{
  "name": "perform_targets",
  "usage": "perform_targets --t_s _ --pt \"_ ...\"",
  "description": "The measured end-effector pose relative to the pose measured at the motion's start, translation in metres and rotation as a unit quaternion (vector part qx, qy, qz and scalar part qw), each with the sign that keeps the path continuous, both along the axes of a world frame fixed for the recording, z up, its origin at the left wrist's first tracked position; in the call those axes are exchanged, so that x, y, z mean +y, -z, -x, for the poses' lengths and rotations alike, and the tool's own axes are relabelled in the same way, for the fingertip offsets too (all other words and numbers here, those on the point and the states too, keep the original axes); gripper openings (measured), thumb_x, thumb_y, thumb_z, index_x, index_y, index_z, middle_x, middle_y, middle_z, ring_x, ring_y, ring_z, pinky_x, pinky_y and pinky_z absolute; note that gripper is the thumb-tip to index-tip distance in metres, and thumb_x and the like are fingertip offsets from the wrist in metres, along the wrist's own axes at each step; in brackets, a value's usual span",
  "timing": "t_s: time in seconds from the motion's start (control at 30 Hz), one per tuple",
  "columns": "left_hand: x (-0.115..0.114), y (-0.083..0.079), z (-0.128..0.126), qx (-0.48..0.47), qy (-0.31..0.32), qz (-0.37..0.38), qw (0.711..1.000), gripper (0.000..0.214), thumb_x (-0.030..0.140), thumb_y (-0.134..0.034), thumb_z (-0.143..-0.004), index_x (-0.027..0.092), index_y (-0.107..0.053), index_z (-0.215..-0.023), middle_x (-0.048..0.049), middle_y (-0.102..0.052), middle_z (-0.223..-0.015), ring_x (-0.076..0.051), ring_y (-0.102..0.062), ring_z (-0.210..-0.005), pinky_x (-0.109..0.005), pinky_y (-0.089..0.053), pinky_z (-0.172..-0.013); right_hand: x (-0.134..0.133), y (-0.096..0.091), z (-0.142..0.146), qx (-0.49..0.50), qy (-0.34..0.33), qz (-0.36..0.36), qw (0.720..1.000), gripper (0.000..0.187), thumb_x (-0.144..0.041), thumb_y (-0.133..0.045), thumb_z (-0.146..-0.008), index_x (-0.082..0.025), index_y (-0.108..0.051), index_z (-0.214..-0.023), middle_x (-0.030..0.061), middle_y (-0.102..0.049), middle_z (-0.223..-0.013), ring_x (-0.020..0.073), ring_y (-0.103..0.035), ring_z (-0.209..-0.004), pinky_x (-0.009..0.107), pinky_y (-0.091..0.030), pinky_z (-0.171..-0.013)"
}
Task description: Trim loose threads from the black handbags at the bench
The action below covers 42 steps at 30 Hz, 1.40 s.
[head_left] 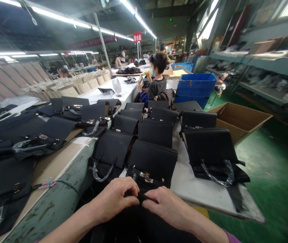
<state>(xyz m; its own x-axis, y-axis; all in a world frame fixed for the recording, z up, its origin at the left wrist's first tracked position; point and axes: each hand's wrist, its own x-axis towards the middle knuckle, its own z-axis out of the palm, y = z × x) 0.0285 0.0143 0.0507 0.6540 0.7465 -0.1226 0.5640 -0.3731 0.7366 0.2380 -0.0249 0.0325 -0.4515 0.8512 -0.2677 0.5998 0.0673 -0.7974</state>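
Note:
My left hand (120,195) and my right hand (165,204) are close together at the bottom middle. Thumbs and fingers pinch dark material of a black handbag (154,157), just below its flap and metal clasp (146,177). Whether they grip a strap or an edge I cannot tell, as the fingers cover it and the area below is very dark. Left of this bag leans another black handbag (115,146) with a plastic-wrapped handle (104,175). On the right lies one more black bag (211,145), its wrapped handle hanging forward.
Several more black bags cover the left table (65,160) and the white table (184,182). A cardboard box (242,116) stands open at the right, with a blue bin (196,87) behind it. Ahead sits a person in a striped top (158,87). Shelves (268,60) line the right.

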Motion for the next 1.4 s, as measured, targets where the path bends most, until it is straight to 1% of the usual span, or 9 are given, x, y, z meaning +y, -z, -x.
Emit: perform_targets --t_s 0.13,0.37,0.63,0.77,0.87,1.0,1.07,1.2,1.4 --pt "-0.002 -0.004 0.005 0.007 -0.025 0.013 1.000 0.009 0.016 -0.071 -0.078 0.018 -0.066 -0.071 0.0031 -0.071 -0.087 -0.013 -0.063 -0.082 -0.021 -0.042 -0.075 -0.002 -0.001 0.001 0.000 -0.003 -0.012 1.000 0.031 -0.025 -0.050 -0.089 -0.018 -0.044 -0.060 -0.0065 -0.036 -0.056 0.0080 -0.035 -0.053 0.021 -0.023 -0.050" --pt "-0.006 -0.003 0.000 0.054 -0.072 -0.016 0.996 0.009 0.015 -0.064 -0.076 0.018 -0.063 -0.068 0.0027 -0.069 -0.073 -0.013 -0.062 -0.069 -0.022 -0.041 -0.066 -0.007 -0.005 0.000 0.038 -0.014 -0.032 0.999 0.021 -0.020 -0.047 -0.092 -0.021 -0.063 -0.079 -0.0064 -0.052 -0.066 0.0090 -0.049 -0.062 0.019 -0.031 -0.056" --pt "-0.006 0.001 -0.001 0.057 -0.069 -0.030 0.996 0.011 0.016 -0.061 -0.076 0.018 -0.060 -0.064 0.0028 -0.066 -0.069 -0.012 -0.060 -0.066 -0.021 -0.039 -0.062 -0.009 -0.005 0.001 0.020 -0.012 -0.051 0.998 0.023 -0.021 -0.047 -0.093 -0.021 -0.062 -0.076 -0.0064 -0.054 -0.065 0.0089 -0.050 -0.061 0.020 -0.031 -0.056" --pt "-0.005 -0.001 -0.001 0.054 -0.059 -0.019 0.997 0.005 0.015 -0.060 -0.074 0.020 -0.060 -0.075 0.0055 -0.062 -0.067 -0.011 -0.055 -0.063 -0.021 -0.037 -0.059 -0.009 -0.004 0.000 0.014 -0.015 -0.062 0.998 0.024 -0.022 -0.048 -0.093 -0.020 -0.059 -0.072 -0.0064 -0.053 -0.064 0.0086 -0.049 -0.060 0.019 -0.031 -0.056" --pt "-0.004 -0.003 -0.001 0.042 -0.014 -0.026 0.999 0.011 0.012 -0.057 -0.075 0.020 -0.062 -0.081 0.0053 -0.062 -0.073 -0.011 -0.056 -0.068 -0.020 -0.038 -0.063 -0.007 -0.005 0.001 -0.020 -0.020 -0.074 0.997 0.026 -0.023 -0.047 -0.093 -0.019 -0.060 -0.070 -0.0056 -0.052 -0.062 0.0089 -0.047 -0.056 0.020 -0.030 -0.054" --pt "-0.001 -0.004 -0.001 0.031 0.021 -0.020 0.999 0.017 0.009 -0.054 -0.077 0.019 -0.068 -0.082 0.0031 -0.067 -0.079 -0.012 -0.060 -0.074 -0.020 -0.040 -0.070 0.001 -0.010 0.007 -0.071 -0.054 -0.084 0.992 0.026 -0.023 -0.048 -0.093 -0.019 -0.068 -0.076 -0.0013 -0.064 -0.066 0.0120 -0.058 -0.061 0.022 -0.030 -0.054" --pt "0.001 -0.006 0.000 0.028 0.012 0.004 1.000 0.018 0.009 -0.056 -0.077 0.018 -0.070 -0.082 0.0029 -0.069 -0.078 -0.012 -0.062 -0.073 -0.020 -0.041 -0.069 0.007 -0.011 0.012 -0.082 -0.074 -0.101 0.989 0.026 -0.025 -0.050 -0.093 -0.019 -0.070 -0.079 0.0008 -0.069 -0.071 0.0137 -0.062 -0.065 0.022 -0.032 -0.056" --pt "0.002 -0.010 0.009 0.018 -0.026 0.052 0.998 0.012 0.016 -0.063 -0.080 0.019 -0.072 -0.088 0.0035 -0.071 -0.079 -0.013 -0.063 -0.073 -0.020 -0.043 -0.068 0.016 -0.007 0.020 -0.102 -0.100 -0.138 0.980 0.027 -0.026 -0.050 -0.094 -0.020 -0.069 -0.077 -0.0001 -0.068 -0.070 0.0133 -0.060 -0.063 0.023 -0.029 -0.054" --pt "-0.004 -0.008 0.030 0.039 -0.039 0.043 0.998 0.018 0.020 -0.067 -0.084 0.025 -0.076 -0.098 0.0049 -0.076 -0.094 -0.014 -0.068 -0.087 -0.019 -0.045 -0.080 0.017 -0.004 0.020 -0.098 -0.082 -0.128 0.984 0.030 -0.028 -0.048 -0.097 -0.020 -0.068 -0.076 -0.0011 -0.066 -0.067 0.0122 -0.059 -0.060 0.022 -0.031 -0.054"
